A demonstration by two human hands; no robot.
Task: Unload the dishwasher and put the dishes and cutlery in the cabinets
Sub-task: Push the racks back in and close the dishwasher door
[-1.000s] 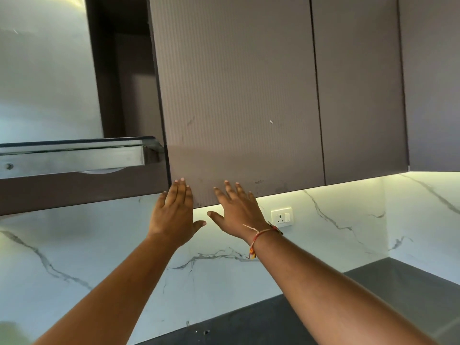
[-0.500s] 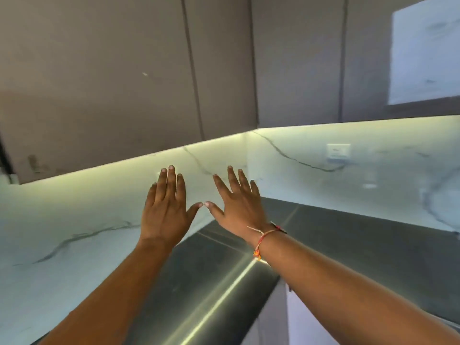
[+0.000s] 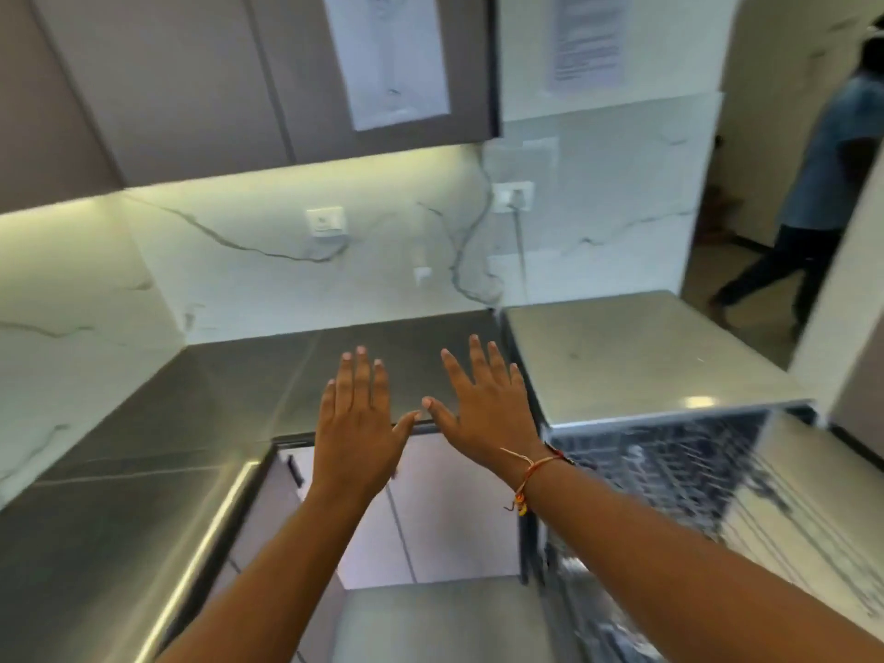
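Note:
My left hand (image 3: 356, 423) and my right hand (image 3: 483, 404) are both held out in front of me, palms forward, fingers spread, holding nothing. A thread bracelet circles my right wrist. They hover over the corner of the dark grey counter (image 3: 268, 375). At the right the dishwasher (image 3: 669, 471) stands open, with its wire rack blurred and its contents not readable. Brown wall cabinets (image 3: 191, 79) hang above with their doors shut.
A marble backsplash with wall sockets (image 3: 326, 220) runs behind the counter. White base cabinets (image 3: 445, 509) sit under the counter corner. A steel top (image 3: 636, 351) lies above the dishwasher. A person in a blue shirt (image 3: 823, 184) walks through the doorway at the far right.
The view has swung down and to the right, from the wall cabinet door to the counter corner and the open dishwasher. Both hands came off the cabinet door and stay spread and empty.

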